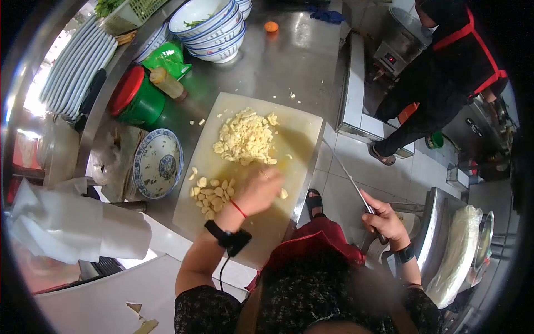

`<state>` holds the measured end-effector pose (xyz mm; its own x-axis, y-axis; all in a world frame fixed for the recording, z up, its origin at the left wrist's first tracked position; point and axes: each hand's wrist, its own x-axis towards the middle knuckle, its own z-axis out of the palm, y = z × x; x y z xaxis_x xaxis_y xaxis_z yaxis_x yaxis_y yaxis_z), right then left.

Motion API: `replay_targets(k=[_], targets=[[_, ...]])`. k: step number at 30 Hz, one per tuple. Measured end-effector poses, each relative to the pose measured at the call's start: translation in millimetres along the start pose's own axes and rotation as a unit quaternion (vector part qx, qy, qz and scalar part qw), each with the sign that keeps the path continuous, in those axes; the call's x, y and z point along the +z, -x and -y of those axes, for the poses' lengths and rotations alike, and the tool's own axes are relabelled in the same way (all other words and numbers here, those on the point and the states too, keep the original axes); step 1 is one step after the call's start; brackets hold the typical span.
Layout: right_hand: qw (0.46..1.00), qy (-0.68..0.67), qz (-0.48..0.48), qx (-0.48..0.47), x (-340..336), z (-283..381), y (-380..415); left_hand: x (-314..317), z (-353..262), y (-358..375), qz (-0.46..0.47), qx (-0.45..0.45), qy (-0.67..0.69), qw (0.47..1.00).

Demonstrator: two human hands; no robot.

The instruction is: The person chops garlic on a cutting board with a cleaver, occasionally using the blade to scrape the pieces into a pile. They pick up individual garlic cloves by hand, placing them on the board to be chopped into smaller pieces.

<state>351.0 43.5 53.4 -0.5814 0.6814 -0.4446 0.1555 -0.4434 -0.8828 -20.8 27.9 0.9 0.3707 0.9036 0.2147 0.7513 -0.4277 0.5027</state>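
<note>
On the white cutting board (303, 125) lies a heap of crushed garlic (245, 136). Closer to me is a pile of whole peeled garlic cloves (208, 199). My left hand (260, 189) is low over the board between the two, fingers curled and slightly blurred; whatever they hold is hidden beneath. One loose clove (283, 193) rests just right of that hand. Off the board's right side, my right hand (385, 219) grips a knife (349, 177) by its handle. Its blade appears nearly edge-on, pointing up and left above the floor.
Left of the board stand a patterned bowl (158, 164), a green tub with a red lid (136, 100) and a squeeze bottle (167, 83). Stacked bowls (214, 33) and an orange round item (271, 26) are at the back. Another person (445, 72) stands at upper right.
</note>
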Motion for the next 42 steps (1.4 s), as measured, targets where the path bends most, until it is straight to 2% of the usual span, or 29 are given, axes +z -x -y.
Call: replay_targets(k=[2, 4, 5, 7, 8, 9, 11, 12, 14, 15, 17, 18, 20, 21, 23, 25, 26, 27, 29, 31, 34, 35, 37, 40, 42], targets=[[0.999, 0.053, 0.007, -0.003, 2, 2, -3, 11, -14, 7, 0.017, 0.027, 0.035, 0.999], [0.986, 0.159, -0.008, -0.039, 7, 3, -7, 34, 0, 16, 0.056, 0.066, -0.018, 0.996], [0.986, 0.163, -0.004, -0.039, 8, 1, -10, 41, 4, 17, 0.052, 0.063, -0.019, 0.997], [0.946, 0.287, -0.005, -0.151, 10, -1, -17, 41, 6, 4, -0.127, -0.093, -0.044, 0.987], [0.944, 0.292, -0.001, -0.154, 14, 3, -20, 39, 6, -2, -0.134, -0.166, 0.002, 0.977], [0.929, 0.332, -0.004, -0.162, 19, 7, -21, 36, 7, -7, -0.14, -0.168, 0.002, 0.976], [0.911, 0.376, -0.004, -0.171, 26, 10, -25, 31, 6, -12, -0.051, -0.235, -0.031, 0.97], [0.888, 0.415, -0.008, -0.197, 28, 7, -28, 28, 3, -10, -0.056, -0.237, -0.03, 0.969], [0.838, 0.499, -0.022, -0.222, 28, -4, -32, 26, -4, -2, -0.148, -0.218, 0.057, 0.963], [0.836, 0.501, -0.021, -0.222, 28, -13, -35, 25, -4, 5, -0.151, -0.218, 0.058, 0.962], [0.802, 0.543, -0.035, -0.245, 29, -30, -43, 21, 1, 26, -0.217, -0.261, 0.057, 0.939], [0.786, 0.557, -0.032, -0.267, 31, -35, -49, 17, 3, 36, -0.22, -0.261, 0.057, 0.938], [0.773, 0.57, -0.03, -0.279, 39, -34, -57, 7, 5, 56, -0.297, -0.285, 0.076, 0.908], [0.76, 0.581, -0.03, -0.29, 44, -32, -63, 0, 5, 65, -0.301, -0.286, 0.075, 0.907], [0.75, 0.586, -0.035, -0.304, 62, -11, -65, -16, 3, 80, -0.364, -0.298, 0.075, 0.879], [0.748, 0.525, -0.097, -0.395, 80, 1, -65, -30, 0, 92, -0.388, -0.312, 0.09, 0.863], [0.747, 0.475, -0.099, -0.454, 83, -12, -71, -33, -1, 99, -0.406, -0.325, 0.106, 0.848], [0.748, 0.476, -0.096, -0.454, 85, -34, -80, -35, 0, 105, -0.407, -0.327, 0.106, 0.846], [0.732, 0.63, -0.03, -0.257, 87, -73, -95, -33, 1, 116, -0.401, -0.358, 0.091, 0.838], [0.744, 0.603, -0.044, -0.284, 77, -70, -94, -28, 3, 118, -0.399, -0.371, 0.096, 0.833], [0.761, 0.615, -0.012, -0.207, 68, -70, -66, -24, 2, 124, -0.412, -0.348, 0.108, 0.835], [0.741, 0.63, -0.017, -0.232, 60, -76, -58, -26, 1, 125, -0.391, -0.351, 0.088, 0.846], [0.769, 0.598, -0.017, -0.226, 51, -80, -34, -29, -2, 127, -0.364, -0.358, 0.074, 0.857], [0.736, 0.657, -0.006, -0.165, 49, -65, -7, -25, -3, 124, -0.342, -0.343, 0.069, 0.872], [0.713, 0.682, 0.0, -0.162, 61, -40, -10, -16, 1, 121, -0.308, -0.34, 0.121, 0.88]])
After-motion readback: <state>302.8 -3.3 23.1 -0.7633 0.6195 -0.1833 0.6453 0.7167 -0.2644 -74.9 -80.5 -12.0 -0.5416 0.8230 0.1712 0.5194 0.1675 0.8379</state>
